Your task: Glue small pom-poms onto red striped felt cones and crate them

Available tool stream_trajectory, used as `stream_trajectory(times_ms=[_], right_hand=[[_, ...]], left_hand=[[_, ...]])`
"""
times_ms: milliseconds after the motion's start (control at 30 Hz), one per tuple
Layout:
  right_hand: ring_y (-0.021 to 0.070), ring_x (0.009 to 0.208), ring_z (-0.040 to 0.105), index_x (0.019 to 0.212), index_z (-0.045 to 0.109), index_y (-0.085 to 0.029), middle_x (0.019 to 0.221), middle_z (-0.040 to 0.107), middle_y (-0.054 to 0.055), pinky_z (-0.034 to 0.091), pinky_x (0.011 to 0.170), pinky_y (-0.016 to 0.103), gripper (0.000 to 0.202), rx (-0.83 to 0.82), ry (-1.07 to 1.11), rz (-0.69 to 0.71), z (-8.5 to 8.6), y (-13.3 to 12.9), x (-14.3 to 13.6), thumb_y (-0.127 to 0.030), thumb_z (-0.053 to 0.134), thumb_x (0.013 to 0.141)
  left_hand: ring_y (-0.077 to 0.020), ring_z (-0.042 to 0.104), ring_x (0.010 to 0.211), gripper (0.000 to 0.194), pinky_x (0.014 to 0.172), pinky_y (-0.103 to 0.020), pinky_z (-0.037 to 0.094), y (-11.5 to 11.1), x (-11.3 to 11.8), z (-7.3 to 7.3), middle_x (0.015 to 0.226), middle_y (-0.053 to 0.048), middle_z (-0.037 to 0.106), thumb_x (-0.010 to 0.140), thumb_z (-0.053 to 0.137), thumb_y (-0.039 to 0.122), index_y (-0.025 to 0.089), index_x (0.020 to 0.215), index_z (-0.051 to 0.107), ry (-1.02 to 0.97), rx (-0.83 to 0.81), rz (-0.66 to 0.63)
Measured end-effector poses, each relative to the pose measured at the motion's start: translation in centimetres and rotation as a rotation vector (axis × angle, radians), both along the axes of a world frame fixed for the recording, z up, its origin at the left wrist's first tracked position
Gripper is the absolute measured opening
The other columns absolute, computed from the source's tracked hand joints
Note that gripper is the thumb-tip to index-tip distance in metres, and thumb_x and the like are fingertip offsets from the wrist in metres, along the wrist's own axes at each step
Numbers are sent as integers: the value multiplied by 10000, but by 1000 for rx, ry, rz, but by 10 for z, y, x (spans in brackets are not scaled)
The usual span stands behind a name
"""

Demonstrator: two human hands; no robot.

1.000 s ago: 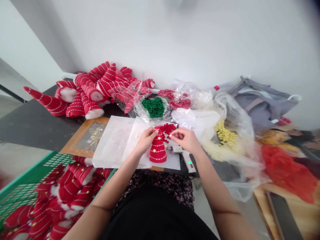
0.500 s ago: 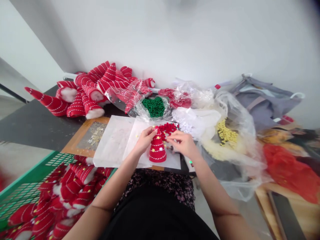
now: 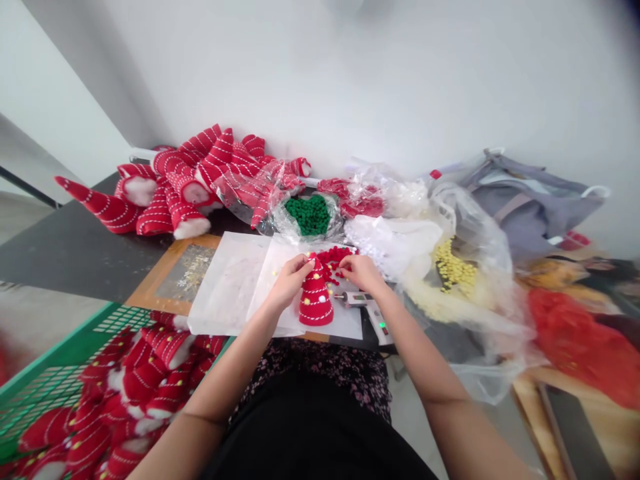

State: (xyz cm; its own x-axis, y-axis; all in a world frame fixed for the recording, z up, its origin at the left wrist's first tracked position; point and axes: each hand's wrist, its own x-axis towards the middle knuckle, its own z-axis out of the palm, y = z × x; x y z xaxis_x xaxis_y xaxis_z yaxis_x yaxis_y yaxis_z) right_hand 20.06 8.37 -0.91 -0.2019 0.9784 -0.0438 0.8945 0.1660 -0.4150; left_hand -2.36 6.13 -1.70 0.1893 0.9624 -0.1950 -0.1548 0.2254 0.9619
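Head view: the left hand (image 3: 293,280), wrist angled inward, has its grip pinching the top of a red cone (image 3: 316,299) on white paper (image 3: 345,325). At the cone's two o'clock, the right hand (image 3: 364,275) curls; I can't tell whether its grip pinches anything. Green pompoms (image 3: 309,215) sit in a clear bag (image 3: 281,225) at twelve; a green basket (image 3: 77,345) at eight holds red pieces (image 3: 143,375). The surface (image 3: 90,267) is dark, the wall (image 3: 400,87) pale.

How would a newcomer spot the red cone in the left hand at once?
On the dark table, find the white paper sheets. Over their right part, the left hand holds a dotted red cone near its tip. Unlike the heaped cones at left or those in the green crate, this one is alone, in a hand.
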Motion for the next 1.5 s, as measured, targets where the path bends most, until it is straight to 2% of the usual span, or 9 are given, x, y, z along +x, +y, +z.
stream_trajectory(times_ms=[167,267,400,700,900,1000,1200,1400,1500], right_hand=[[171,591,631,902,789,-196,643,678,-16,497,604,270,79,127,337,19,21,-45,-4,-230,718,901],[157,584,606,859,768,-225,705,703,-4,506,593,274,68,178,525,199,31,-81,-20,-218,723,909],[168,674,674,848,731,-221,834,768,35,555,659,284,150,265,524,343,33,-107,-34,-140,675,960],[193,808,754,875,778,-224,905,774,64,610,745,307,194,325,458,387,18,-108,-29,-153,655,1008],[162,634,645,796,651,-238,801,757,27,544,601,277,157,305,546,138,24,-109,-28,-253,753,915],[147,576,610,798,613,-246,739,723,1,525,568,265,164,229,579,96,22,-107,-31,-269,734,906],[202,724,749,909,671,-239,861,794,50,626,662,306,104,198,825,-41,25,-99,-29,-320,732,928],[229,941,777,958,770,-226,1055,800,87,647,831,349,120,301,642,234,37,-84,-45,-156,673,963],[221,904,750,900,780,-199,994,781,87,613,826,345,188,369,443,343,33,-76,-56,-69,659,962]], left_hand=[[-127,486,648,426,587,-234,424,0,1,0,688,33,520,766,798,561,208,748,560,-10,4,-12],[-124,465,636,423,568,-228,399,1,2,0,672,38,498,759,794,562,209,740,561,-5,16,-8],[-117,442,612,414,548,-220,372,0,2,1,649,48,476,750,792,548,213,727,551,2,19,0],[-120,440,622,413,557,-226,374,-1,1,2,666,42,487,755,786,547,212,722,547,9,15,7],[-122,445,623,412,573,-232,384,-1,1,3,663,45,474,766,779,554,215,735,547,7,10,-9],[-119,441,612,414,562,-232,378,-1,2,3,652,47,472,755,785,555,216,732,547,2,4,-7],[-127,471,634,417,577,-236,398,-2,2,3,671,38,510,755,797,559,210,746,570,-8,1,-10],[-133,461,657,367,598,-246,375,-1,5,1,681,35,513,809,763,511,209,733,570,27,80,-7],[-128,447,656,351,613,-251,368,0,6,-1,669,37,505,828,749,475,203,704,565,39,134,2]])
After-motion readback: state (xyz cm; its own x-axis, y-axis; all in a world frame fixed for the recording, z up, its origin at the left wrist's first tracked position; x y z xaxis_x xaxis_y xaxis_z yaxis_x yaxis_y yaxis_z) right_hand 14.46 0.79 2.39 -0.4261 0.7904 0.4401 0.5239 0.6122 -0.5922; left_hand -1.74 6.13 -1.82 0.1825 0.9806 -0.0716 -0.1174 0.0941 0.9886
